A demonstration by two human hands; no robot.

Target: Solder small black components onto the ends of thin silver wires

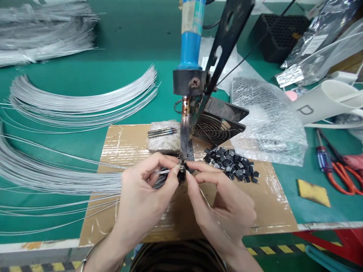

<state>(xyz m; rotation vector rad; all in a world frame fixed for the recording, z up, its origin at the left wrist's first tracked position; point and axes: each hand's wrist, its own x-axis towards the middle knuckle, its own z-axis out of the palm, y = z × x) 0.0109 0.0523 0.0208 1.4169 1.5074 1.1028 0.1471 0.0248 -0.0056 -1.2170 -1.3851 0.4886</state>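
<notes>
Bag, silvery, contents hidden; left hand pinching wire.

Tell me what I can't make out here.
Head view:
Hidden by the left hand: part of the long thin grey wires.
Too small: whether the blue-handled metal soldering iron touches the tiny black piece between left hand and right hand.
Cut off by the top edge: the iron's upper end.

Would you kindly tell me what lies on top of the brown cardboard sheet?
Small black pieces lie heaped on the cardboard sheet, along with a pale block; gray wires cross the sheet's left side. The left hand and right hand hide whatever is directly beneath them.
</notes>
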